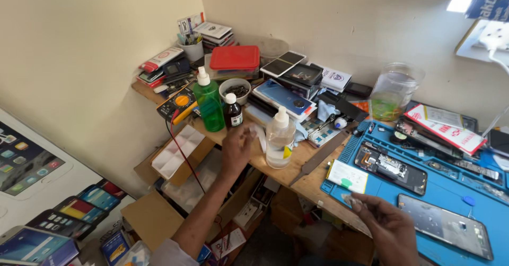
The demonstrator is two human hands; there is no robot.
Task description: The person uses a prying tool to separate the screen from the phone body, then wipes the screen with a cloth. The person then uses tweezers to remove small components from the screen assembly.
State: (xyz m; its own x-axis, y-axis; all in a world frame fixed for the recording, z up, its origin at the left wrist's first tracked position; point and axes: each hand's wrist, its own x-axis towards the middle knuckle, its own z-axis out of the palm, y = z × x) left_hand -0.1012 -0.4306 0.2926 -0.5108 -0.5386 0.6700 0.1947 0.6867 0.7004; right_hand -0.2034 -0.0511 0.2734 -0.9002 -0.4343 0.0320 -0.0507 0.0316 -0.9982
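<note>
Head view: left hand [237,148] reaching, fingers loosely apart, touching white cloth [259,134] beside clear bottle [279,137]. Right hand [383,219] pinched on small part [347,197], right of bottle. Advice: grasp cloth gently, avoid tipping bottle.

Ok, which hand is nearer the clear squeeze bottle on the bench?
Left. The left hand is reaching out just left of the clear squeeze bottle, almost touching it. The right hand is lower right, over the blue mat, pinching a small piece.
</note>
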